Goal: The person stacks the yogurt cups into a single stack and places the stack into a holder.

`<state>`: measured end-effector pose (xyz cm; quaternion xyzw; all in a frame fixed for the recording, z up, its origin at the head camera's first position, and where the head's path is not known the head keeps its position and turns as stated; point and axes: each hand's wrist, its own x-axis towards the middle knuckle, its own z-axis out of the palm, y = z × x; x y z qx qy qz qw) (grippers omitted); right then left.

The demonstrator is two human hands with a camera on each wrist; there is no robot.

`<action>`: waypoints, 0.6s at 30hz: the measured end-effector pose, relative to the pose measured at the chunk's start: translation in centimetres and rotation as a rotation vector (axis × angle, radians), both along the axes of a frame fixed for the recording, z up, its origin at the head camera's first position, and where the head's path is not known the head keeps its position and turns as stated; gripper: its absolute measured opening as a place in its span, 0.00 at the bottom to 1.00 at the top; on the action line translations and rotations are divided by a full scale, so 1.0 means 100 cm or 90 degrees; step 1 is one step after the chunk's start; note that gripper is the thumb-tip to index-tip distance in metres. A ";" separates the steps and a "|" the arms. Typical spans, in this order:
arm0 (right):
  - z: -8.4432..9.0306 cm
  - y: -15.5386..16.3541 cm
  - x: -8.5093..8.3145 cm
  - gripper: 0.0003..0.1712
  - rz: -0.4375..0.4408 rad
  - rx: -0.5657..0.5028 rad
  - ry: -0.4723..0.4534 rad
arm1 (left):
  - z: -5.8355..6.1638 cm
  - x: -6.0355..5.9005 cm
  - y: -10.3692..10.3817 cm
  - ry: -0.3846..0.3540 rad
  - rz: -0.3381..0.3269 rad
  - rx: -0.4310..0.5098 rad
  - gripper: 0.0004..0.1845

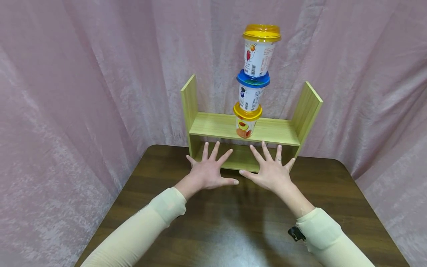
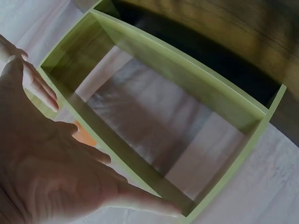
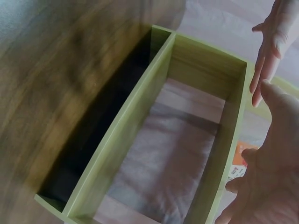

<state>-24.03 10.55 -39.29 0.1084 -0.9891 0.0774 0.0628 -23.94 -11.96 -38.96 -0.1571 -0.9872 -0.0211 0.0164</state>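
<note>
A small green wooden shelf stands at the far edge of a dark wooden table. On its upper board rises a stack of three cups: a yellow-lidded one at the bottom, a blue-lidded one in the middle, a yellow-lidded one on top. My left hand and right hand hover side by side in front of the shelf, fingers spread, holding nothing. In the wrist views the shelf fills the frame, with my left hand and right hand at the edges.
A pink curtain hangs close behind and to both sides of the table. The table's near part shows a bright glare patch. The shelf's lower level sits just beyond my fingertips.
</note>
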 end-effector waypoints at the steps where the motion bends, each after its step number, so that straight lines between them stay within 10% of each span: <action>1: 0.000 0.000 0.000 0.58 0.000 -0.001 -0.001 | 0.000 0.000 0.000 0.002 -0.001 -0.003 0.57; 18: -0.001 0.000 0.002 0.59 -0.008 0.000 -0.004 | -0.001 0.002 0.001 0.011 0.014 -0.053 0.59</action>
